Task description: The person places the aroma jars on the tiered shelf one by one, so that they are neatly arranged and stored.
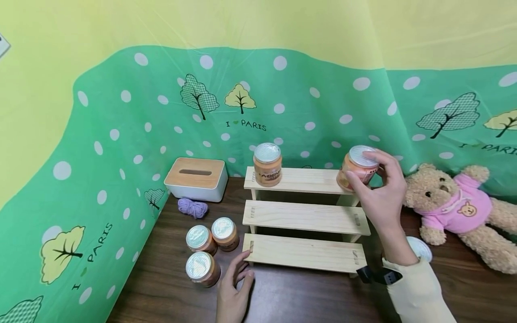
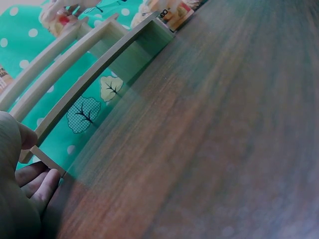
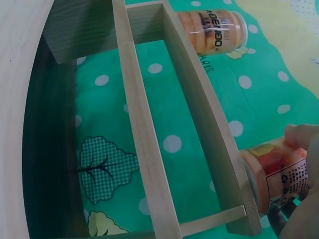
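- Here at the top, the right hand (image 1: 383,190) grasps a jar (image 1: 361,172), thumb on the near side, fingers over the lid and far side.
- That jar is between those fingers, over the right end of the top shelf (image 1: 308,180); its base seems to touch, but flat or tilted, I can't tell.
- Down low, the left hand (image 1: 234,291) has loosely bent fingers touching the left end of the lowest shelf (image 1: 304,253); how hard they press, I can't tell.
- Good technique, I'd judge: base square on the wood before the thumb loosens, a light touch on the lid, left fingers steadying the rack.
- Now the count! Jars: one in the right fingers, one (image 1: 266,172) well left of them, three (image 1: 202,269) just left of the left fingers; five plain to see.
- Behind the right wrist, one more lid (image 1: 420,249), probably a sixth jar.
- Shelves: three.
- Beyond the left fingers, one tissue box (image 1: 195,179), one purple yarn bundle (image 1: 192,208); right of the right fingers, one bear (image 1: 460,206).
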A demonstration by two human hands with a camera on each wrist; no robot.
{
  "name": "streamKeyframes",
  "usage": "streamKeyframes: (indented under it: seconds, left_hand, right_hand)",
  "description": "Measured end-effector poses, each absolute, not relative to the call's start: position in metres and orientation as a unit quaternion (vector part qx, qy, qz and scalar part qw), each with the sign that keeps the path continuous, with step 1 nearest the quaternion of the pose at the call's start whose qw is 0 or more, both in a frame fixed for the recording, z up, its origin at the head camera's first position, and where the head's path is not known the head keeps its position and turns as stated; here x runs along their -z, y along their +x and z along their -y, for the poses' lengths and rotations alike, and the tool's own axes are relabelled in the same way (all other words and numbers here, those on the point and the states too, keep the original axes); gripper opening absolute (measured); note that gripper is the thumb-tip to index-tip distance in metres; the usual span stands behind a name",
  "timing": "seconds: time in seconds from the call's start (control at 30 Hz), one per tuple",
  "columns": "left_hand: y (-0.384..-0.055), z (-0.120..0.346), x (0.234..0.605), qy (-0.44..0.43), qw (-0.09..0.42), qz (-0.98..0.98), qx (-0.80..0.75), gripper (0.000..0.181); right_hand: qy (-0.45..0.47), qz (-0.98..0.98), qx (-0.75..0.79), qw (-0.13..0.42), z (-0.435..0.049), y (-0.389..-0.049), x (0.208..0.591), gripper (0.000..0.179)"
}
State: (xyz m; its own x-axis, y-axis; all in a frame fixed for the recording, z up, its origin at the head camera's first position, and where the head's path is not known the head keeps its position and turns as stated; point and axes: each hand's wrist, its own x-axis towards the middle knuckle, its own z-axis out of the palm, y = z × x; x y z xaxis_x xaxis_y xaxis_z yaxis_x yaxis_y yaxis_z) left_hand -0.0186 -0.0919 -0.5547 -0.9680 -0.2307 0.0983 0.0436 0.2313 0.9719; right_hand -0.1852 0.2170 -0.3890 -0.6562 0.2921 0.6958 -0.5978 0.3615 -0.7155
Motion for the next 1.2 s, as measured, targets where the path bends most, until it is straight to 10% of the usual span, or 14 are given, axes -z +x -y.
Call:
streamKeyframes:
  seconds: [1.2]
  left_hand:
    - [-0.019, 0.092, 0.557, 0.042, 0.123, 0.775, 0.619, 0.051]
  right_hand:
    - [0.124, 0.75, -0.499, 0.415, -0.237, -0.179, 0.408, 0.08]
